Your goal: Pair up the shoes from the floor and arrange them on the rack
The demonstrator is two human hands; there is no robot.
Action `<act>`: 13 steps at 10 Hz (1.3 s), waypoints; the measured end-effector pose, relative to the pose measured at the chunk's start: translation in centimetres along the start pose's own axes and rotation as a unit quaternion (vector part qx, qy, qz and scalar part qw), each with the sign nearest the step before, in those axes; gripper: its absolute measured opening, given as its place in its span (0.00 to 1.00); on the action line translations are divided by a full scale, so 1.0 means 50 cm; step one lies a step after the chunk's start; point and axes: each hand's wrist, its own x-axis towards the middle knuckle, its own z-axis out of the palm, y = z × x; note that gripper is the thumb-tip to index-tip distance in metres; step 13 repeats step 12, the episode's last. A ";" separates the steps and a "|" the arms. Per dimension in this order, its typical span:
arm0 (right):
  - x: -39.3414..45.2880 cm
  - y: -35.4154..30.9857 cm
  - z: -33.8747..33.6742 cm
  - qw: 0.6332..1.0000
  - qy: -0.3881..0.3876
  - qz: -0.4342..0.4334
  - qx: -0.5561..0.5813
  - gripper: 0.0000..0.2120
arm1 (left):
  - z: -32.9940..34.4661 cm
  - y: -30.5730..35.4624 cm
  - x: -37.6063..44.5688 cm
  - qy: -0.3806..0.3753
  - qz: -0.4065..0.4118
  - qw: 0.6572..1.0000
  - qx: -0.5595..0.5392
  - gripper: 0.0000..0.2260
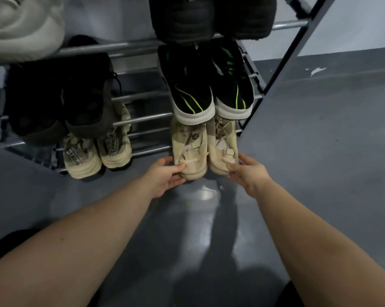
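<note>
Two beige shoes (203,151) sit side by side on the rack's (142,117) bottom tier, left hand (165,173) and right hand (245,171) each clasping a heel; best pushed in evenly until heels align.

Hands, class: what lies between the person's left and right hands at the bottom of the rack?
In the head view, a pair of beige shoes sits between the left hand and right hand, heels toward the person, each hand touching one heel.

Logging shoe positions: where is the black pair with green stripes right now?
The black pair with green stripes sits on the rack's middle tier, right side, directly above the beige pair both hands are holding.
</note>
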 end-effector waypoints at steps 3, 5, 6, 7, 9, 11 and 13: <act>0.094 -0.054 0.027 0.999 0.042 -0.035 0.001 0.25 | 0.036 0.009 0.096 0.051 0.041 0.997 -0.040 0.23; 0.134 -0.059 0.051 0.994 0.082 -0.062 -0.040 0.22 | 0.068 0.042 0.125 0.110 0.051 0.990 -0.068 0.17; 0.132 -0.045 0.047 0.984 0.081 -0.069 -0.140 0.29 | 0.066 0.019 0.144 0.131 0.114 0.985 0.017 0.20; 0.134 -0.037 0.044 0.974 0.081 -0.096 -0.189 0.31 | 0.066 -0.008 0.149 0.165 0.184 0.947 0.203 0.36; 0.147 -0.033 0.051 0.973 0.107 -0.102 -0.178 0.30 | 0.072 0.006 0.164 0.198 0.216 0.914 0.280 0.35; 0.138 -0.050 0.051 0.963 0.097 -0.097 -0.230 0.31 | 0.074 0.026 0.170 0.185 0.201 0.920 0.280 0.42; 0.112 -0.057 0.061 0.953 0.084 -0.085 -0.279 0.36 | 0.068 0.017 0.164 0.174 0.190 0.912 0.318 0.34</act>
